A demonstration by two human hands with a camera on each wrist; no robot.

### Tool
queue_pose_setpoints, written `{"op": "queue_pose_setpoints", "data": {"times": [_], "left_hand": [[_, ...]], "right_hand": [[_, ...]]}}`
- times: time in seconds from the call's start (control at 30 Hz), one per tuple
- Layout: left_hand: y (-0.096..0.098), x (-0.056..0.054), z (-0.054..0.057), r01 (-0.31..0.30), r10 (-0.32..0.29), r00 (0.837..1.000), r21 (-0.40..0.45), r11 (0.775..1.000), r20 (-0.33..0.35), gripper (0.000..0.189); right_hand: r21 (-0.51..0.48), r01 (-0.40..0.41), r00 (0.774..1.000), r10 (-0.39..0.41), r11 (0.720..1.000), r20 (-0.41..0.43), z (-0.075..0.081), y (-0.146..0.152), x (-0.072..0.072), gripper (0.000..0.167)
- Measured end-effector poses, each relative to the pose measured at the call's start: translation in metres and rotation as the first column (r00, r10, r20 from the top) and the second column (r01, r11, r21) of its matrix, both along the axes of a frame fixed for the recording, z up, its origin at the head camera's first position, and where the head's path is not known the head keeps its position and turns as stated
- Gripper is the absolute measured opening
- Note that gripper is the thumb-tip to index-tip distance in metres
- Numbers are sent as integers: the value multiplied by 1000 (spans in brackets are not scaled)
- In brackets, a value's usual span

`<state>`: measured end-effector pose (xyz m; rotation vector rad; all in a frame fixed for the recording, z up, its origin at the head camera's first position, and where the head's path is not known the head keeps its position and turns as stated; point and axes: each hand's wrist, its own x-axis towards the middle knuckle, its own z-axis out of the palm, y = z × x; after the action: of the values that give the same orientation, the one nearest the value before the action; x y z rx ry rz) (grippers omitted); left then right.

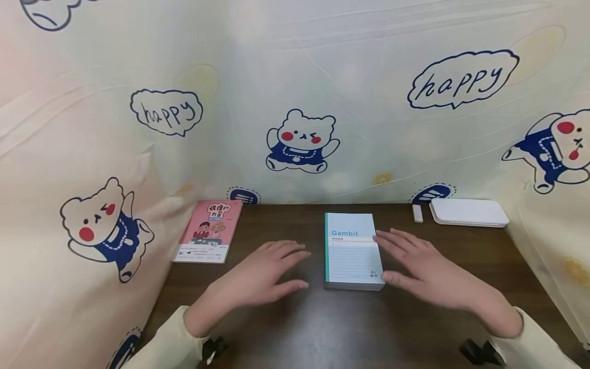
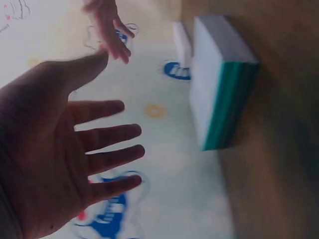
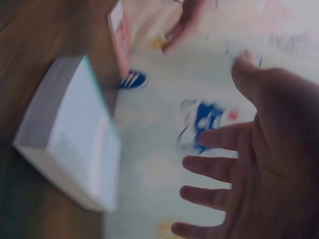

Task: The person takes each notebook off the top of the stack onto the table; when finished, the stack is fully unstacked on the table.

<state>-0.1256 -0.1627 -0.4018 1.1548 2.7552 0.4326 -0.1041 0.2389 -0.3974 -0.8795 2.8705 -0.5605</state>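
A thick notebook block (image 1: 353,256) with a pale blue "Gambit" cover lies on the dark table; its teal spine (image 2: 230,105) faces left. My left hand (image 1: 262,271) hovers left of it, palm inward, fingers spread and thumb apart. On the other side, my right hand (image 1: 426,274) holds the same pose, its fingertips near the notebook's right edge in the head view. The right wrist view shows a gap between those fingers (image 3: 209,168) and the notebook (image 3: 82,134). Neither hand grips anything.
A pink book (image 1: 209,233) with a cartoon cover lies at the table's back left. At the back right are a white flat case (image 1: 469,212) and a small white block (image 1: 417,213). A pale printed curtain (image 1: 369,154) surrounds the table's back and sides.
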Motion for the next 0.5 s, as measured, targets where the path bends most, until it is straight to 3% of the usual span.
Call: {"op": "queue_pose_setpoints", "data": {"times": [0.13, 0.23, 0.3, 0.37, 0.5], "left_hand": [[9, -14, -33, -82, 83, 997, 63, 995, -1, 44], [20, -25, -59, -191, 188, 981, 110, 975, 40, 37], [28, -32, -76, -279, 267, 959, 144, 950, 96, 39], [38, -41, -93, -363, 335, 927, 178, 914, 169, 46], [55, -56, -122, -476, 410, 865, 217, 852, 290, 60]], "right_hand": [[-104, 123, 989, -114, 987, 91, -32, 14, -21, 70], [-147, 193, 972, -168, 970, 164, -60, 21, -36, 71], [-168, 223, 962, -188, 960, 200, -80, 22, -44, 72], [-192, 254, 948, -205, 948, 244, -99, 22, -50, 71], [-256, 334, 908, -237, 907, 345, -126, 19, -55, 70]]}}
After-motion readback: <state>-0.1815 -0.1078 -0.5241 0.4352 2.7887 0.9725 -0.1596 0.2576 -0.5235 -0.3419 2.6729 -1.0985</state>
